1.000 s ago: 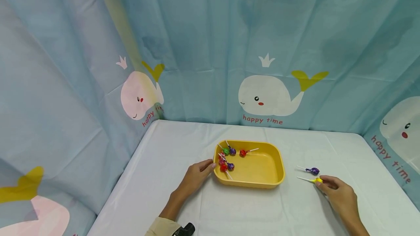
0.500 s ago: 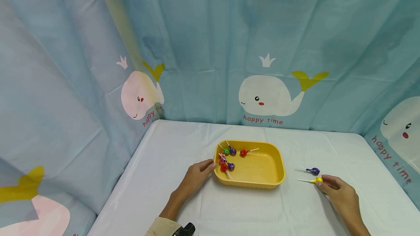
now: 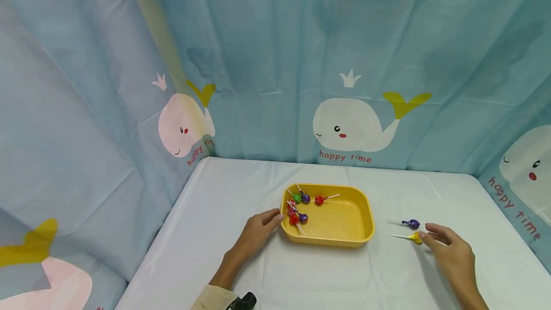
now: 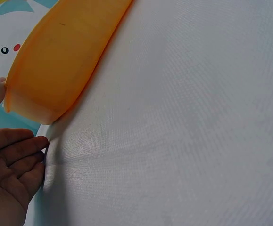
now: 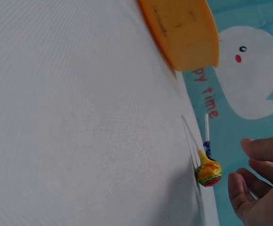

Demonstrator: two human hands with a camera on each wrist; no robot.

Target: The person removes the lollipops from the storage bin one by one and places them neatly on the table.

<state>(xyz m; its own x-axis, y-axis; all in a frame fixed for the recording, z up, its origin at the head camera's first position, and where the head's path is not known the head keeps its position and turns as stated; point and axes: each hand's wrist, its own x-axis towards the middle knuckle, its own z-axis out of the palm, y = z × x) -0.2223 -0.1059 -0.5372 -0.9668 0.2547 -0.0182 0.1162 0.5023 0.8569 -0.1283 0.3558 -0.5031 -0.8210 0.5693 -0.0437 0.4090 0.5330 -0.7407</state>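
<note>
1. Step in hand: I judged it to be the handling of the yellow lollipop [image 3: 415, 238], at the point of letting go. It lay on the white cloth [image 3: 344, 276] right of the yellow tray [image 3: 340, 219], just beside the purple lollipop [image 3: 413, 224], stick toward the tray.
2. Right hand [image 3: 452, 255]: thumb and fingers parted, gripping nothing. The head view put a fingertip at the candy; the right wrist view showed a gap, so contact uncertain.
3. Left hand [image 3: 254, 233]: thumb against the tray's left end, other fingers loosely bent and apart from it. The tray held a cluster of lollipops [image 3: 291, 210] at that end and a lone red lollipop [image 3: 319, 201] near the far wall.
4. Next move, my judgement: lifting would call for closing thumb and fingers round the candy again without nudging its neighbour; leaving it, a clean withdrawal.
5. Change against half a second earlier: my right fingers had spread and backed off rightward, baring more of the yellow candy. Tray and left hand looked unchanged.
</note>
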